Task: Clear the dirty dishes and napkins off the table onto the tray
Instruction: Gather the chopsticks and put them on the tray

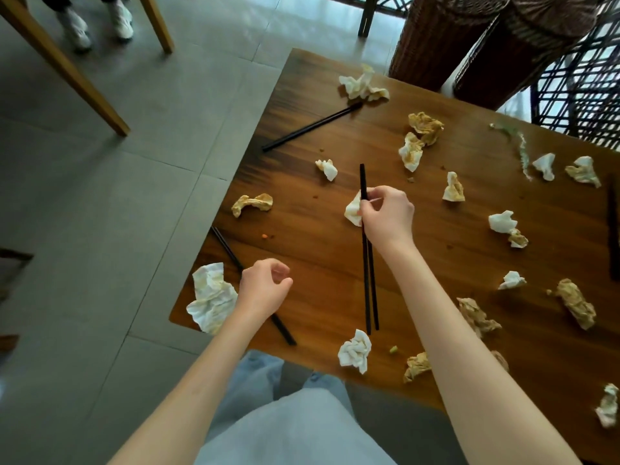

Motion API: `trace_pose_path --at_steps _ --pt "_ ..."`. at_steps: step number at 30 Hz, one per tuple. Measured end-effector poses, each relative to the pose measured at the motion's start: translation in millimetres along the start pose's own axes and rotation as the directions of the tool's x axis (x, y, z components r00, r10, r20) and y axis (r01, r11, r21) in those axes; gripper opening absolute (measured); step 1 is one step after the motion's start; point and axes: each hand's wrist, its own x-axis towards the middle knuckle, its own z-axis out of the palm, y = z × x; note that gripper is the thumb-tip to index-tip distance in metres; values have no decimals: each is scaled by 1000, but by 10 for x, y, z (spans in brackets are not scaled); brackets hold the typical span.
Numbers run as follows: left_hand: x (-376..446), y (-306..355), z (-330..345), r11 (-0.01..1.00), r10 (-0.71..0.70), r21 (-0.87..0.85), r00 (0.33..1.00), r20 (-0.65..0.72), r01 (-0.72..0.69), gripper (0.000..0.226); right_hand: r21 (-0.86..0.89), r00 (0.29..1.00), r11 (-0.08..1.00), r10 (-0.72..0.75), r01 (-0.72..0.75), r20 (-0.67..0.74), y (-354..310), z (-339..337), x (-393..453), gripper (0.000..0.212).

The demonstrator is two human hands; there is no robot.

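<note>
1. Two hands of mine show in the head view, both over the wooden table (469,209). No tray shows from here.
2. My right hand (385,216) has its fingers curled round a pair of black chopsticks (368,280), gripping them near their upper part, with the long ends running down toward me above the tabletop.
3. That same hand also holds a white crumpled napkin (353,211), pressed against the chopsticks on the left side of my fingers.
4. My left hand (265,286) hovers near the table's near left corner, fingers loosely curled with thumb and forefinger close together, holding nothing.
5. Under my left wrist lies a second pair of chopsticks (285,330), slanting across the corner; just left of it a large stained napkin (211,297) hangs over the table edge.
6. A third pair of chopsticks (312,125) lies near the far left edge, its tip touching a far crumpled napkin (364,85).
7. Many more stained, balled napkins are scattered over the table, among them a white wad (355,352) just below the ends of the chopsticks I hold.
8. Beyond the table stand wicker chairs (486,38), and on the grey tiled floor (134,162) a person's white shoes (97,23) show beside light wooden legs.
</note>
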Motion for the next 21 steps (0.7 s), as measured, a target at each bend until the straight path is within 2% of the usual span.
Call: trace_pose_path --at_steps 3,7,11,15,21 --pt "7 -174 -101 999 -34 -30 999 -3 34 23 -11 999 1000 -29 29 18 -138 191 -52 22" --pt "-71 -294 -123 994 -74 -80 997 -26 72 26 61 992 998 -22 15 125 -265 355 -117 21" --pt "-190 -312 -11 984 -161 -93 980 -114 151 33 90 976 996 -23 4 219 -300 428 -123 21" --pt "-324 -273 120 962 -271 -52 933 -238 267 37 108 958 994 -61 32 279 -253 404 -133 21" --pt "-428 -205 278 920 -363 48 892 -269 389 36 112 941 991 -107 74 322 -71 298 -147 22"
